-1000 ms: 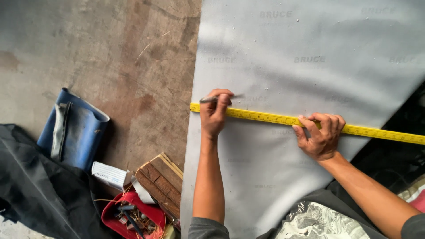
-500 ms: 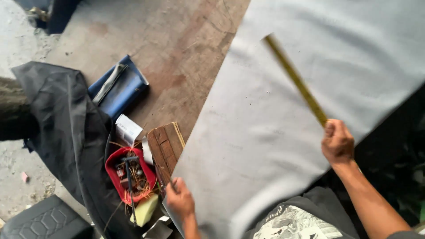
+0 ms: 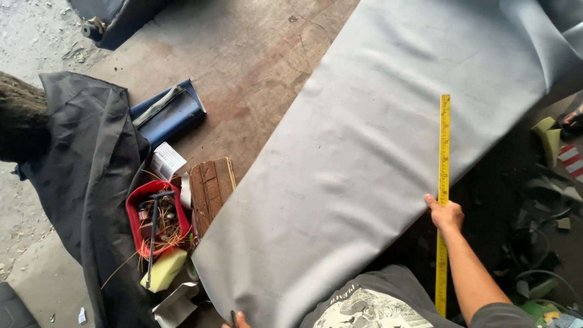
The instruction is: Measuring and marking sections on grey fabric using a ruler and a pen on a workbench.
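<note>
A large grey sheet point(image 3: 364, 158) of vinyl-like material lies across a brown wooden table point(image 3: 243, 61). My right hand point(image 3: 446, 214) grips a long yellow ruler point(image 3: 444, 158) near its middle; the ruler stands across the sheet's right edge, pointing away from me. My left hand point(image 3: 238, 319) shows only as fingertips at the bottom edge, at the sheet's near corner, with a dark pen-like thing beside it. I cannot tell whether it holds anything.
Left of the sheet sit a red tray point(image 3: 141, 209) of small tools, a yellow sponge point(image 3: 163, 270), a wooden block point(image 3: 209, 188), a white box point(image 3: 167, 161) and a blue folded roll point(image 3: 167, 112). Black cloth point(image 3: 91, 182) hangs at the left. Foam scraps point(image 3: 549, 136) lie on the floor at right.
The ruler left the sheet where both hands pressed it flat; my right hand swung it round to point away from me. My left hand dropped to the sheet's near corner.
</note>
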